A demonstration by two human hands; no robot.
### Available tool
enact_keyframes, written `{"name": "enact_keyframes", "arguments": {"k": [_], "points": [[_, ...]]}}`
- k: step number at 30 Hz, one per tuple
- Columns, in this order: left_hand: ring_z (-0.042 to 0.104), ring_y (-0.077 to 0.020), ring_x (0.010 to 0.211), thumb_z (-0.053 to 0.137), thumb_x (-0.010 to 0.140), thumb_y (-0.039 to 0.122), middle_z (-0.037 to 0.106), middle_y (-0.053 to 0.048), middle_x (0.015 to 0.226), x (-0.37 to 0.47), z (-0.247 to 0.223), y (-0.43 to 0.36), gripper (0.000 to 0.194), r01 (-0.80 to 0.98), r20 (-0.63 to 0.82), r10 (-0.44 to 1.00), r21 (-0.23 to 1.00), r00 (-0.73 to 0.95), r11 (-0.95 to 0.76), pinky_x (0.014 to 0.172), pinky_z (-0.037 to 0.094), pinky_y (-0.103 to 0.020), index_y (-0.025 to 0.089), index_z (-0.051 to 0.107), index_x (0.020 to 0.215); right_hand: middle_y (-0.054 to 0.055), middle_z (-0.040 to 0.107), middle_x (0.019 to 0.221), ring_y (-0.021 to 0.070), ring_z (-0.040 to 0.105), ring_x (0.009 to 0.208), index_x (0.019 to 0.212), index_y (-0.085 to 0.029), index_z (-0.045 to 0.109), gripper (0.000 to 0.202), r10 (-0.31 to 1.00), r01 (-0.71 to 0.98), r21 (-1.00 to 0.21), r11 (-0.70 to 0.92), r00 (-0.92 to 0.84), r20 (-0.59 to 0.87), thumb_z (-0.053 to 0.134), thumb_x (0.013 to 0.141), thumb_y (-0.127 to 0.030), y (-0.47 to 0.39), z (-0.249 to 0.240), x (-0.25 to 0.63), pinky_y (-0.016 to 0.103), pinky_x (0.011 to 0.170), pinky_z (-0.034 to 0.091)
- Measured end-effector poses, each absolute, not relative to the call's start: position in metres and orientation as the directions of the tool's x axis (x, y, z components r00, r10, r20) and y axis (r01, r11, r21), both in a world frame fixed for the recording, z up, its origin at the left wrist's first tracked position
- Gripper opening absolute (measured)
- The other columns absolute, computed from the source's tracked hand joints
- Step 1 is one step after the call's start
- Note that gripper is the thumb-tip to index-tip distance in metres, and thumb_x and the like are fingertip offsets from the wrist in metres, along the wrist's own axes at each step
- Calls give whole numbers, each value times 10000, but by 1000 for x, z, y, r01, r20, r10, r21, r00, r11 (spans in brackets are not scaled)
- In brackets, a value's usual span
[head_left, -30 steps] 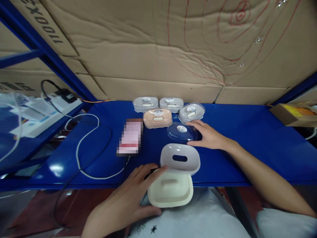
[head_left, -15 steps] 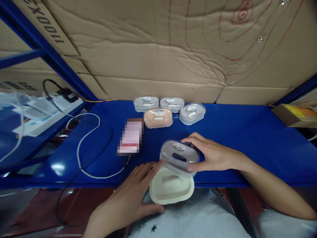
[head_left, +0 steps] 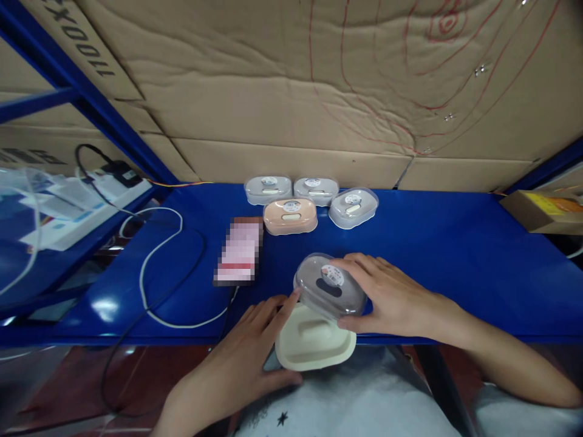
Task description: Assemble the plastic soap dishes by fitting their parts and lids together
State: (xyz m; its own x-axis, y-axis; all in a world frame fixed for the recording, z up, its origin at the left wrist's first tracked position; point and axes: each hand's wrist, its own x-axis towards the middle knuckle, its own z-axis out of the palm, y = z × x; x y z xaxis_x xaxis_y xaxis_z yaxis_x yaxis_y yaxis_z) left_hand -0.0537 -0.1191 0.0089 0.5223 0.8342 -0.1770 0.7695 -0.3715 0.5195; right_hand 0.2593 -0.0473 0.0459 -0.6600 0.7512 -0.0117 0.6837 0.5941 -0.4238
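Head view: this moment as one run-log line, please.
right hand: grips clear plastic cover over grey oval dish | left hand: spread beside cream oval tray | behind: peach oval box

Transparent oval cover (head_left: 333, 275) with a round printed label, slightly askew over a grey oval shell (head_left: 321, 298) with a dark elongated slot, whose near edge overlaps a shallow, rounded cream tray (head_left: 314, 345) with a raised central ridge.

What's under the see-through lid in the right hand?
A grey piece with a dark slot shows through the clear lid. The round sticker and right hand hide bits, so I can't tell what's there.
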Motion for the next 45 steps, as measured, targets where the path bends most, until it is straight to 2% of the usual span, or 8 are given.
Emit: {"name": "enact_keyframes", "arguments": {"k": [5,10,16,23,28,34,39,45], "points": [[503,-440,1482,759,930,551,429,-177,1678,-56,5,-118,1203,781,-134,849,484,511,-394,1145,488,-634,426,-168,1687,206,551,1519,439,592,1289,1596,-235,422,892,777,717,-352,601,-628,47,771,850,-578,-45,32,251,657,1072,482],[494,-442,1490,724,956,559,425,-182,1685,-54,5,-114,1187,792,-147,842,451,520,-410,1135,493,-639,429,-214,1672,209,465,1623,435,531,1362,1616,-218,401,848,746,688,-311,655,-654,124,738,887,-488,-36,26,251,625,1091,466],[472,-432,1504,759,940,527,458,-158,1663,-54,0,-111,1122,777,-139,828,458,543,-433,1180,440,-664,415,-45,1714,196,370,1702,417,480,1429,1642,-244,390,840,720,656,-315,686,-674,165,734,897,-424,-25,23,250,606,1111,449],[486,-434,1489,767,927,555,458,-180,1642,-55,-9,-110,1191,765,-101,814,425,572,-484,1151,470,-684,421,-130,1698,171,402,1692,379,427,1522,1574,-240,490,695,679,597,-326,733,-669,302,699,917,-329,-17,16,247,608,1185,402],[522,-429,1460,772,921,563,488,-163,1625,-58,-11,-109,1152,755,-62,811,413,582,-510,1129,506,-676,423,-52,1713,185,429,1672,372,451,1515,1579,-231,473,680,679,584,-351,732,-673,293,687,943,-339,-14,14,246,602,1171,432],[531,-416,1457,809,901,529,495,-155,1623,-57,-11,-108,1094,748,-47,811,421,583,-514,1136,503,-679,408,91,1718,185,424,1669,379,475,1481,1562,-234,494,699,647,571,-308,761,-706,289,729,917,-369,-19,13,245,592,1143,452],[544,-411,1440,838,881,498,508,-149,1612,-57,-12,-107,1049,744,-39,812,428,582,-512,1138,509,-660,378,202,1706,200,418,1667,371,453,1512,1566,-214,470,687,672,580,-349,736,-689,271,713,953,-410,-19,8,242,581,1159,459],[538,-401,1443,851,871,486,503,-137,1619,-56,-13,-105,1030,747,-45,818,438,574,-500,1152,497,-649,372,244,1695,221,419,1662,370,441,1531,1561,-187,470,663,675,576,-362,734,-679,288,695,968,-381,-19,5,238,586,1167,472]]}}
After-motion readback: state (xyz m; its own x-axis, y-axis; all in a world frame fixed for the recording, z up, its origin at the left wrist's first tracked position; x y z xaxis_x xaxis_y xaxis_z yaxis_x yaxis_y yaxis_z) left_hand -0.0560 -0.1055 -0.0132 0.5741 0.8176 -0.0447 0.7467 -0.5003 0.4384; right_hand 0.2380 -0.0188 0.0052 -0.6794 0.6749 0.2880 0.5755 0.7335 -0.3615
